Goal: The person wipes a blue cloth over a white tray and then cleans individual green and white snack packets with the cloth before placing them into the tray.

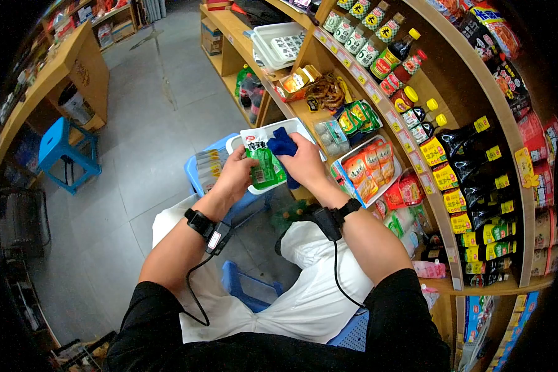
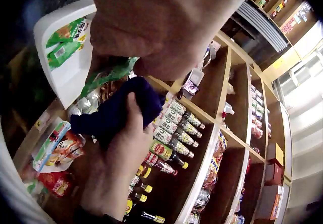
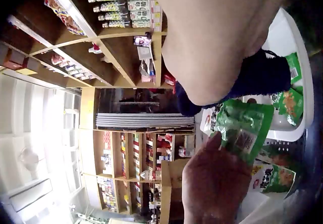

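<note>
My left hand (image 1: 234, 175) grips a green and white snack packet (image 1: 265, 166) by its left side, thumb across the front. In my right hand (image 1: 306, 163) is a bunched dark blue cloth (image 1: 283, 145), held against the packet's upper right. Both hands are over a white plastic basin (image 1: 302, 126). Inside the basin, more green packets (image 2: 65, 42) show in the left wrist view. The right wrist view has the held packet's back, with a barcode, facing the camera, and the cloth close beside it. My right fingers are partly hidden by the cloth.
A blue stool (image 1: 195, 177) under the basin carries more packets (image 3: 272, 178). Wooden shelves (image 1: 353, 68) with sauce bottles (image 1: 462, 149) curve along the right. A white box of red-orange packets (image 1: 369, 167) sits near my right forearm. Another blue stool (image 1: 68, 152) stands on the left floor.
</note>
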Available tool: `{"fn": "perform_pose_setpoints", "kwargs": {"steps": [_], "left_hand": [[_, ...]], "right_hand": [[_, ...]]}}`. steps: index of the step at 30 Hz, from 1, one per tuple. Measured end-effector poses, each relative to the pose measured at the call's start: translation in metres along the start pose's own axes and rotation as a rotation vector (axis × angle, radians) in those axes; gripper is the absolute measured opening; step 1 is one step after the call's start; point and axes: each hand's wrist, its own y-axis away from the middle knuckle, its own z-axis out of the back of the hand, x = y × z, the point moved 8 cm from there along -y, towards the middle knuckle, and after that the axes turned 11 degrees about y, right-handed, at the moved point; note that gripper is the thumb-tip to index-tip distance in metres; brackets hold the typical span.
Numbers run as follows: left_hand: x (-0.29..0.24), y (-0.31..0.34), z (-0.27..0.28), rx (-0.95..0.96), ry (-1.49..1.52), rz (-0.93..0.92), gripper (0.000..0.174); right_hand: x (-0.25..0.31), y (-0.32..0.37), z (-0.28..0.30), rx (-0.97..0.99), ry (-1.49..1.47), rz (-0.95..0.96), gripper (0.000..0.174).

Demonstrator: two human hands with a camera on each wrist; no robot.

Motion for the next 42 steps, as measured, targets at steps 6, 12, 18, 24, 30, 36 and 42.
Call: {"fn": "perform_pose_setpoints", "kwargs": {"steps": [6, 12, 18, 24, 30, 36, 42], "left_hand": [[0.014, -0.011, 0.004, 0.029, 0.279, 0.09, 0.041], [-0.004, 0.007, -0.02, 0.138, 0.316, 0.055, 0.052], [-0.012, 0.008, -0.011, 0.049, 0.14, -0.054, 0.057], [-0.045, 0.008, 0.014, 0.041, -0.408, -0.429, 0.043], [-0.076, 0.018, 0.044, -0.144, -0.779, -0.499, 0.023], [-0.093, 0.03, 0.057, -0.223, -0.965, -0.477, 0.021], [-0.087, 0.031, 0.06, -0.174, -1.41, -0.555, 0.021]], "right_hand": [[0.026, 0.007, -0.016, 0.089, -0.072, 0.028, 0.045], [0.03, 0.004, -0.022, 0.069, 0.092, 0.107, 0.051], [0.01, -0.012, -0.032, 0.078, 0.036, 0.019, 0.037], [-0.046, -0.032, -0.058, 0.097, -0.001, -0.132, 0.032], [-0.076, -0.037, -0.083, 0.177, 0.112, -0.256, 0.035], [-0.081, -0.037, -0.093, 0.217, 0.221, -0.26, 0.04], [-0.093, -0.032, -0.083, 0.248, 0.344, -0.327, 0.041]]}}
